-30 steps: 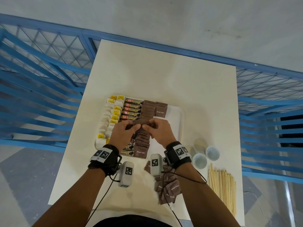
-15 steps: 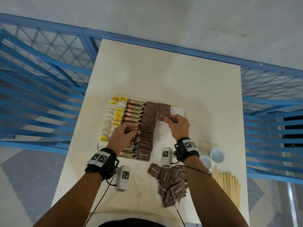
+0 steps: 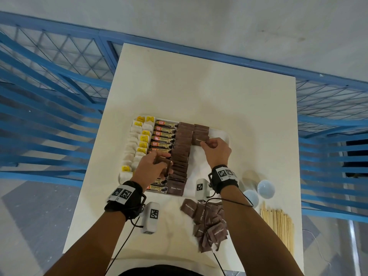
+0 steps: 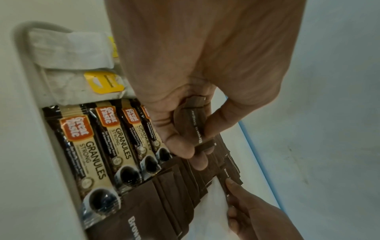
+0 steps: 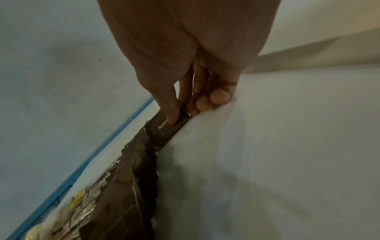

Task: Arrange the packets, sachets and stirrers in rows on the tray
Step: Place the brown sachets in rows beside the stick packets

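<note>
Here your right hand (image 3: 217,151) pinches a brown sugar sachet (image 3: 200,140) at the short row's lower end, right of centre on the tray (image 3: 222,134). Your left hand (image 3: 152,169) curls round a small stack of sachets (image 4: 198,123) at frame centre, above the coffee sticks (image 3: 164,134).
</note>
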Demonstrator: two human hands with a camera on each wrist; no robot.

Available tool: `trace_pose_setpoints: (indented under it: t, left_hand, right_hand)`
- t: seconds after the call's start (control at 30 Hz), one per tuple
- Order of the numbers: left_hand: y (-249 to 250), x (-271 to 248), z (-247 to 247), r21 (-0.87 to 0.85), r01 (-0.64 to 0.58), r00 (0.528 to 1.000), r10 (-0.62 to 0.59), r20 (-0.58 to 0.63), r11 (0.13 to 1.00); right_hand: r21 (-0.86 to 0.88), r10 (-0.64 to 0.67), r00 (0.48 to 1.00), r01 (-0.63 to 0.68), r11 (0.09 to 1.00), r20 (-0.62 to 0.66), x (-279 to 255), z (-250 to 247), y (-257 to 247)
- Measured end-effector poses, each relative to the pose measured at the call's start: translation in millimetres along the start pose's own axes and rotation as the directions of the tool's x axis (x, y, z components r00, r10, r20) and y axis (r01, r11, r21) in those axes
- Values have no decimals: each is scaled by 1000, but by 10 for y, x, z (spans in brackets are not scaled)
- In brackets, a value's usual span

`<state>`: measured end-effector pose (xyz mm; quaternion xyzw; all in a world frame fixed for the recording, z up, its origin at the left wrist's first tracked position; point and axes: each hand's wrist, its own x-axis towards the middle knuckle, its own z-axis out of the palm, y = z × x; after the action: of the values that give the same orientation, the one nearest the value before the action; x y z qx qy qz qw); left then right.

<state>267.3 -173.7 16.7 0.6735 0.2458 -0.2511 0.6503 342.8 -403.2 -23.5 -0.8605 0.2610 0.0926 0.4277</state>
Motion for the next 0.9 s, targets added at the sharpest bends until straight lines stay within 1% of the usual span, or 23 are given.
trace_pose_setpoints:
  t: [0.17,0.3,0.43,0.53,0.6,0.63,0.67,0.7,0.73,0.8,0.83,0.87,0.9]
  left_hand:
    - [4,-8,9,-50,8,1000,-7,9,999]
    - [-1,-15,17,-133,6,999,-1,37,991]
    - [-1,-23,38,-171,0,999,6,32,985]
    - [-2,-43,64,-218,-6,999,15,38,976]
    - [12,-69,78,-258,-6,998,20,51,966]
    - [21,-79,87,-275,-5,998,22,61,962]
    - [24,-87,98,-289,-2,997,23,69,957]
    - [31,-95,112,-297,0,997,22,71,955]
    - [36,-100,125,-303,3,998,17,63,953]
    - [46,-119,155,-293,1,999,12,41,956]
    - [52,-133,170,-283,-3,999,15,42,959]
    - [57,-148,183,-277,-5,999,19,46,961]
    - [65,-164,192,-281,-4,999,18,47,960]
  right_hand:
    - [-9,8,1000,-8,1000,3,-9,-17,-10]
    - [5,10,1000,-10,1000,0,-25,-54,3]
    - [-10,11,1000,-11,1000,-22,-69,-91,53]
    - [-1,-15,999,15,1000,-50,-149,-141,46]
    - [16,-67,996,68,998,-53,-243,-159,16]
    - [33,-102,994,103,994,-27,-302,-157,-12]
    - [54,-141,990,139,989,26,-369,-150,-43]
    - [79,-183,977,176,981,108,-437,-137,-79]
    - [101,-229,952,212,972,205,-503,-120,-116]
    - [108,-308,873,289,951,377,-615,-81,-171]
    - [94,-336,840,329,940,426,-656,-64,-193]
    - [76,-354,822,359,930,445,-681,-46,-204]
    - [62,-363,820,376,925,443,-695,-37,-213]
